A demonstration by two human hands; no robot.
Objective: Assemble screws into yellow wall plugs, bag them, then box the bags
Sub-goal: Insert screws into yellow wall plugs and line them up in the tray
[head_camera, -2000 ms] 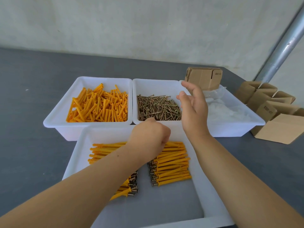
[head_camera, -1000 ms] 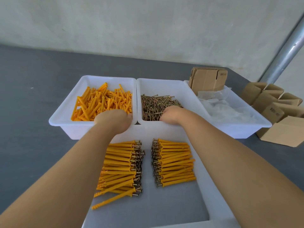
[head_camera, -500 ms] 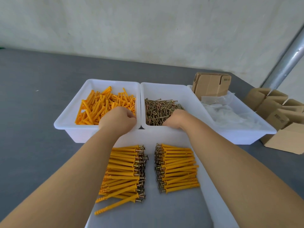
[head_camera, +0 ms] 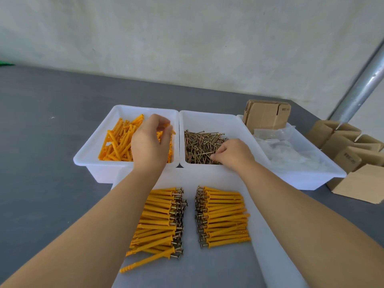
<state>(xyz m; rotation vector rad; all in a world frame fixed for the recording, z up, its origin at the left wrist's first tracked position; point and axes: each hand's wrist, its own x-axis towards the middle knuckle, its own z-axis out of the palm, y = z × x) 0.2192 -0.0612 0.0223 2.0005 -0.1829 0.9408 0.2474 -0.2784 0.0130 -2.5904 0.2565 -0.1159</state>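
Four white trays sit on the grey counter point(head_camera: 41, 142). The far-left tray point(head_camera: 93, 150) contains loose yellow wall plugs point(head_camera: 118, 142). The left hand point(head_camera: 149, 142) is positioned over this tray, fingers curled, with one plug pinched between thumb and fingertips point(head_camera: 166, 126) at the tray's right side. The middle tray point(head_camera: 207, 119) contains a pile of loose screws point(head_camera: 199, 146). The right hand point(head_camera: 232, 152) rests low at the near right edge of this pile, fingers curled down into the screws; whether a screw is gripped cannot be determined. The far-right tray point(head_camera: 311, 179) contains clear plastic bags point(head_camera: 291, 152), with a stack of flattened cardboard boxes point(head_camera: 268, 115) standing at its far end. Additional cardboard boxes point(head_camera: 357, 161) are located on the counter to the right of this tray. The near tray point(head_camera: 270, 256), closest to the person, holds two rows of assembled plugs with screws inserted. The left row point(head_camera: 160, 221) has screw heads pointing right; the right row point(head_camera: 224, 217) has screw heads pointing left. The two rows lie apart, with bare tray floor between them. One assembled plug at the near end of the left row lies angled away from the rest.
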